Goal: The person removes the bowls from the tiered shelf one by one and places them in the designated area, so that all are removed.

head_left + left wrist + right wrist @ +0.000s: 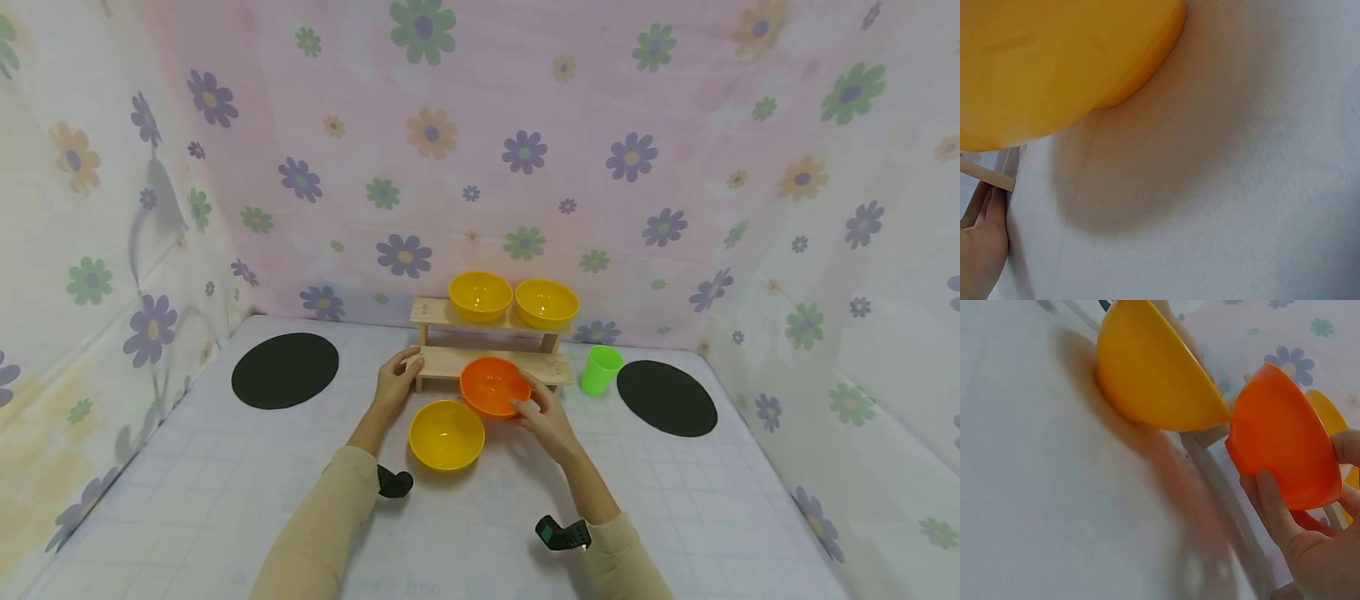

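Note:
An orange bowl [489, 388] is tilted in my right hand [550, 423], in front of the lower step of a small wooden two-step stand [442, 362]. In the right wrist view, thumb and fingers hold this bowl by its right side, off the table. My left hand [393, 386] grips the left end of the lower step; part of its fingers is hidden in the left wrist view. A yellow bowl [447, 435] stands on the table between my forearms, its rim close to the orange one. Two more yellow bowls, one left [480, 296] and one right [547, 303], sit on the upper step.
A green cup [601, 370] stands right of the stand. Beyond it lies a black round mat [667, 398], with another black mat [285, 371] at the far left. Flowered cloth walls [480, 167] close off the back and both sides of the white table [225, 500].

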The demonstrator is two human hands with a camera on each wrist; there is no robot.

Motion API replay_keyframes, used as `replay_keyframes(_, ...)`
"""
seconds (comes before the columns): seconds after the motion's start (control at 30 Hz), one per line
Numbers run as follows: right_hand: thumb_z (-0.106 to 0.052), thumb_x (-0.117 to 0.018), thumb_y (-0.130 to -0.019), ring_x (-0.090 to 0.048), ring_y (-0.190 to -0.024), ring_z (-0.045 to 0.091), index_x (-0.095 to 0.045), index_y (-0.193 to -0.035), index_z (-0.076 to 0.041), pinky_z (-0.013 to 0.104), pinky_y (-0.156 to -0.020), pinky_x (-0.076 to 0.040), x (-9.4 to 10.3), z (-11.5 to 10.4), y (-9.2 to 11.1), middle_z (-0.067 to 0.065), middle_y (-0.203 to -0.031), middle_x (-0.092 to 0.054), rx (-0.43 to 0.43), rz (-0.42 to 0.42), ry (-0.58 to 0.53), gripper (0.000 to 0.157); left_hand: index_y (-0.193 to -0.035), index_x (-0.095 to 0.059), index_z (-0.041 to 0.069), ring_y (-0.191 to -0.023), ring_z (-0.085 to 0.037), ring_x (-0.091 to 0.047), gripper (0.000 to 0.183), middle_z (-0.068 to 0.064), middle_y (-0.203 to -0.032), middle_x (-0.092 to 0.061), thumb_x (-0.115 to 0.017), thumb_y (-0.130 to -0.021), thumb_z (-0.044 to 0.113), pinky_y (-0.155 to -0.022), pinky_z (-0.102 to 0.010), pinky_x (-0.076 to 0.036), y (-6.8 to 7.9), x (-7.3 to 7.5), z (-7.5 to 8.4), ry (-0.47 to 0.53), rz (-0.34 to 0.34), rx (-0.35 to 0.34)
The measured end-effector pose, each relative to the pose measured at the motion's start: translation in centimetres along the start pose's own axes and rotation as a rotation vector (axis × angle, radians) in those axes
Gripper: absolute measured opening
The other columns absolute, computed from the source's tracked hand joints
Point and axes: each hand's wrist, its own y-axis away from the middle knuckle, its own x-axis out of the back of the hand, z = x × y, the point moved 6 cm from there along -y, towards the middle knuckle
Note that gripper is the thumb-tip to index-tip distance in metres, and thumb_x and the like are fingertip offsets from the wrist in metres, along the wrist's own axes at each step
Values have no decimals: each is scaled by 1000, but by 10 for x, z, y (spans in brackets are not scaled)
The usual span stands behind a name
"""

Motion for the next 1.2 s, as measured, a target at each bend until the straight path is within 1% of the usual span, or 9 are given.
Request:
replay_keyframes(0.23,0,-53,-92,-45,-117,35,-34,-143,-2,25,-79,-53,13,5,12,27,-144,-32,-3,-17,3,54,-129,-53,-2,-118,-35,-45,40,-20,-142,-43,-59,-93,16,-101,-43,-39,0,-1,4,3,14,59)
replay_keyframes(0.43,0,-54,-91,-41,-121,35,-35,-143,-2,21,-79,-51,20,9,21,25,-146,-31,-9,-15,44,56,-129,-53,-1,-118,-35,-46,40,-19,-142,-42,-58,-94,17,-100,-45,-40,0,-2,4,-16,3,60)
replay_keyframes(0.67,-1,-56,-90,-37,-128,36,-39,-142,-2,20,-79,-50,29,16,33,19,-148,-33,-26,9,120,54,-130,-51,-1,-123,-38,-41,41,-20,-144,-39,-57,-95,18,-104,-49,-35,2,-2,4,10,-13,63)
replay_keyframes(0.8,-2,-56,-91,-32,-133,38,-38,-142,-2,22,-83,-49,32,18,39,19,-149,-31,-29,-5,130,54,-128,-54,0,-117,-34,-47,39,-19,-141,-43,-58,-94,19,-99,-42,-41,0,-1,3,-28,2,57)
replay_keyframes(0.83,-2,-56,-91,-31,-133,38,-37,-142,-2,22,-84,-49,32,18,40,19,-149,-30,-32,-10,134,54,-128,-54,-1,-115,-34,-48,39,-20,-141,-44,-58,-94,18,-97,-41,-42,2,-1,7,-34,1,58)
replay_keyframes(0.87,-2,-56,-91,-31,-133,38,-37,-142,-2,22,-85,-49,32,19,42,19,-150,-30,-37,-15,133,54,-128,-54,-1,-112,-32,-50,39,-20,-140,-44,-58,-94,17,-94,-36,-44,1,-1,7,-35,4,57)
replay_keyframes(0.97,-3,-56,-91,-35,-130,37,-37,-143,-3,22,-83,-50,33,23,45,20,-149,-31,-53,-16,142,55,-128,-55,0,-105,-26,-52,39,-21,-136,-48,-59,-93,18,-85,-25,-45,1,-1,6,-36,15,69)
replay_keyframes(1.07,-3,-56,-89,-40,-124,35,-38,-142,-5,20,-78,-50,36,29,46,21,-147,-33,-64,-11,145,56,-127,-56,2,-101,-23,-52,39,-20,-132,-51,-60,-93,19,-80,-20,-45,-2,0,0,-36,29,79)
replay_keyframes(1.2,-2,-56,-89,-42,-119,32,-38,-143,-5,19,-74,-50,37,33,48,21,-147,-34,-59,-11,146,57,-127,-57,3,-105,-26,-52,37,-18,-135,-50,-60,-93,18,-86,-27,-45,0,-1,1,-40,28,85)
